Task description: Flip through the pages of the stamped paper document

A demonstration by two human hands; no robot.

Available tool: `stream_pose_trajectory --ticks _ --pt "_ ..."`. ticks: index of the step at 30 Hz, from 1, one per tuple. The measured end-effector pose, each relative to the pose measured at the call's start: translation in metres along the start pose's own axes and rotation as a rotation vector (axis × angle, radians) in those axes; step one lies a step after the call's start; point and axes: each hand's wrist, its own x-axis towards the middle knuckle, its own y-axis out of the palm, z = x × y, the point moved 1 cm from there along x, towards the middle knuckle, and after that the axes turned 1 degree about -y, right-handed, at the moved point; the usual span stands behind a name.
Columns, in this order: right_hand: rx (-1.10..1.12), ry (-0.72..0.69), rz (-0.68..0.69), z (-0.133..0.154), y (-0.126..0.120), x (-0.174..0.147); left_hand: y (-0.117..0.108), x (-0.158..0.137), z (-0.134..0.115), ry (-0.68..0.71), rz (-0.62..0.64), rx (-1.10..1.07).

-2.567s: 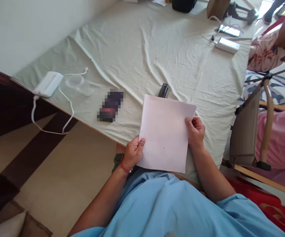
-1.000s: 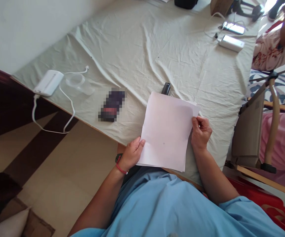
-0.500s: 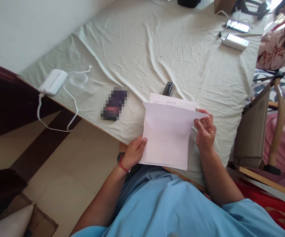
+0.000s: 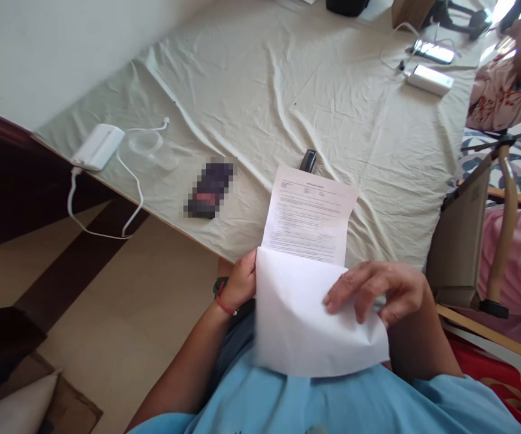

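A printed sheet of paper (image 4: 309,214) lies face up on the cloth near the table's front edge. Over its lower half, a blank white sheet (image 4: 305,331) folds down toward my blue shirt and hides the print below. My left hand (image 4: 243,276) is closed on the left edge of the papers at the fold, its fingertips partly hidden. On the blank sheet rests my right hand (image 4: 377,292), with fingers spread over the paper and the thumb by its right edge. A narrow black object (image 4: 308,161) pokes out beyond the printed sheet's top edge.
A blurred-out dark phone-like item (image 4: 210,188) lies left of the papers. Farther left sits a white power bank (image 4: 100,146), its cable hanging over the edge. Another white power bank (image 4: 430,80) is at the far right. A chair (image 4: 463,235) and another person (image 4: 497,99) are at right.
My right hand has brought the top sheet down toward my body, uncovering the printed page beneath. Its pinch on the sheet's corner has loosened into spread fingers. My left hand stays at the left edge.
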Motion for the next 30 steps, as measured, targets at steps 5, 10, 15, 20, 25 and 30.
stream_pose_trajectory --ticks 5,10,15,20,25,30 --pt "0.120 -0.140 -0.720 -0.028 -0.008 -0.016 0.000 -0.002 -0.004 0.037 0.039 -0.041" --pt "-0.151 -0.096 -1.775 -0.064 -0.018 -0.014 0.002 -0.003 -0.005 0.026 -0.001 0.047" --pt "-0.096 -0.030 -1.801 -0.082 -0.025 -0.004 0.003 -0.004 -0.004 -0.012 0.006 0.125" --pt "-0.070 -0.084 -1.772 -0.088 -0.024 -0.004 0.004 -0.004 -0.006 -0.033 -0.001 0.144" --pt "-0.092 -0.160 -1.670 -0.084 -0.022 -0.006 0.005 -0.004 -0.005 -0.026 -0.011 0.143" --pt "0.048 -0.185 -1.440 -0.068 -0.016 -0.006 0.005 -0.004 -0.006 -0.032 -0.004 0.105"
